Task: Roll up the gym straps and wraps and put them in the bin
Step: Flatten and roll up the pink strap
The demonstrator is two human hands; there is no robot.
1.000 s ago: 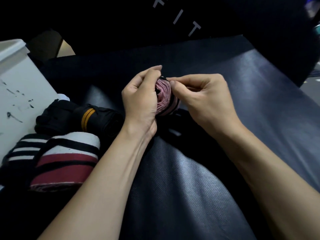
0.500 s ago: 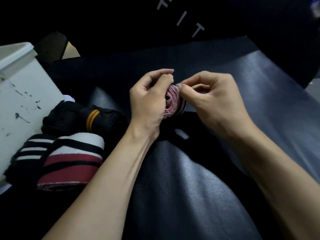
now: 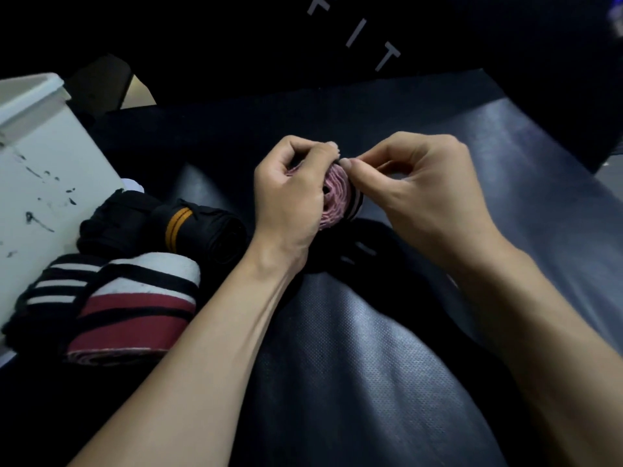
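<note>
A half-rolled pink wrap (image 3: 338,197) with black and white stripes sits between both hands above the black padded bench (image 3: 354,348). My left hand (image 3: 290,193) grips the roll from the left, fingers curled over its top. My right hand (image 3: 414,187) pinches the roll's upper edge with thumb and fingertips. The wrap's loose dark tail (image 3: 357,254) trails down onto the bench beneath the hands. The white bin (image 3: 40,170) stands at the far left.
Beside the bin lie a rolled black wrap with orange stripes (image 3: 188,227), a red, white and black striped roll (image 3: 135,308) and a black and white striped one (image 3: 54,291). A dark surface with white letters (image 3: 364,38) rises behind the bench.
Both hands turned the roll a little further: the left fingers curled more over its top, and the right thumb and fingertips shifted onto its upper edge. The view drifted slightly.
</note>
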